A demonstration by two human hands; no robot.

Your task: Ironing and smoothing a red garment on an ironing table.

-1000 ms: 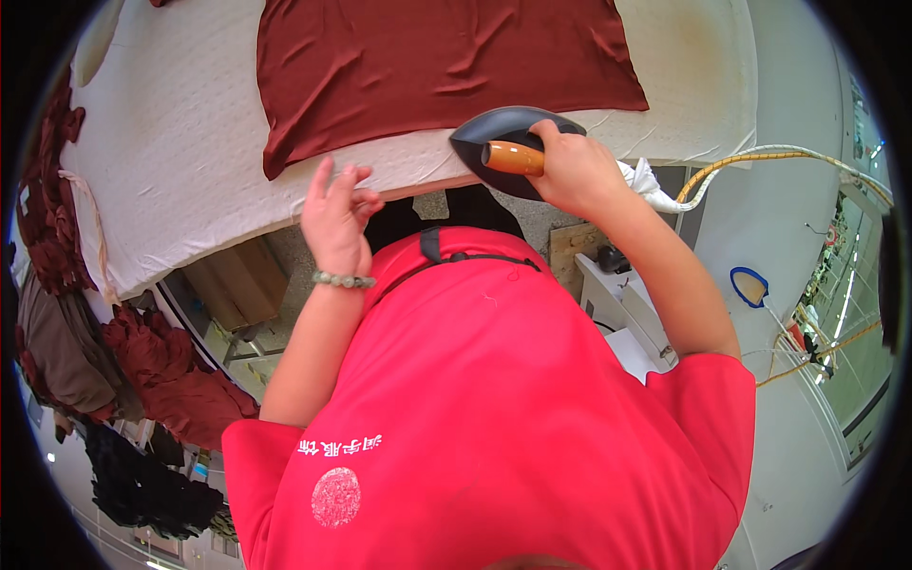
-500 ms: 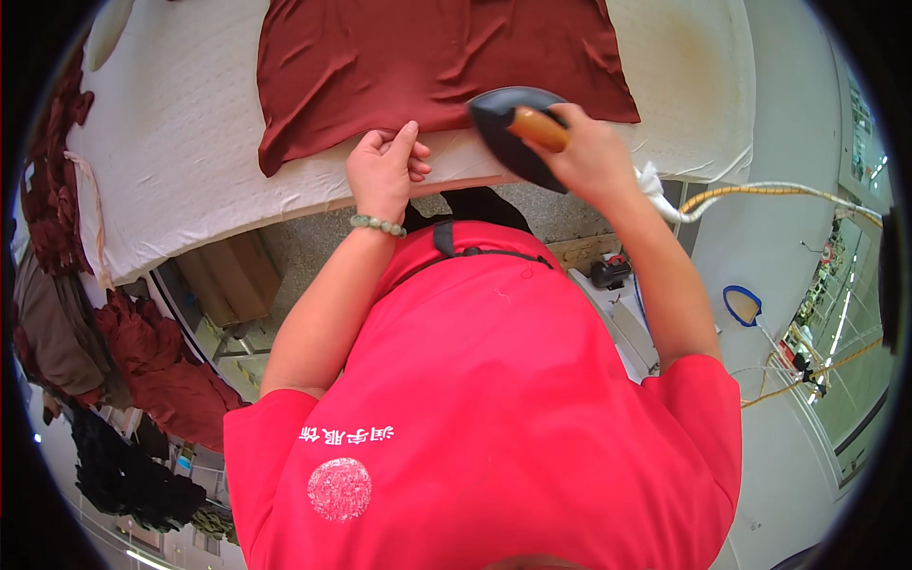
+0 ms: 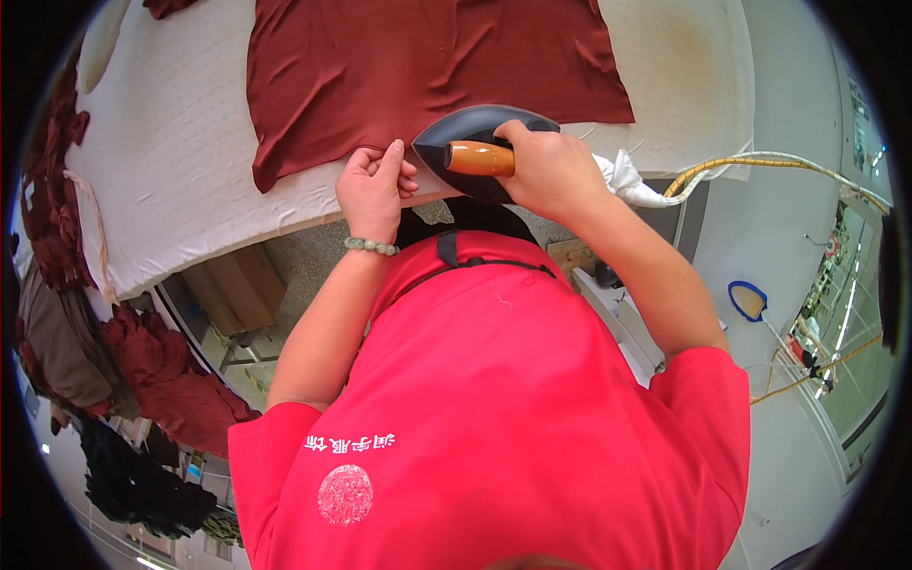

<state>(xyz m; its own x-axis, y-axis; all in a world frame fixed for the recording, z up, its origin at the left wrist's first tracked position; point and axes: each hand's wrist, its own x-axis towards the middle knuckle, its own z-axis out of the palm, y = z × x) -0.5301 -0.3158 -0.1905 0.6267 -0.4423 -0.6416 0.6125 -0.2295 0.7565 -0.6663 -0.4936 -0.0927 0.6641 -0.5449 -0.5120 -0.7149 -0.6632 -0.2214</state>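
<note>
A dark red satiny fabric piece (image 3: pixel 427 66) lies with some creases on a padded white ironing table (image 3: pixel 180 161). At its near edge my left hand (image 3: pixel 370 198) is closed in a pinch, thumb against fingers, on the hem. My right hand (image 3: pixel 556 173) grips the orange-brown wooden handle of a dark iron (image 3: pixel 465 123). The iron's pointed end faces left, close to my left fingertips. Its body covers the near right part of the hem. I cannot tell whether its sole presses the cloth.
A white-wrapped cord and yellow hose (image 3: pixel 731 164) run from the iron to the right. Dark red garments (image 3: pixel 171 380) and a brown garment (image 3: pixel 62 332) hang at the left, with black cloth (image 3: pixel 142 480) below. A brown box (image 3: pixel 233 285) stands under the table.
My right hand has brought the iron leftward, turning its point toward my left hand. My left hand has shifted slightly left and down, and the fabric's near edge slightly left.
</note>
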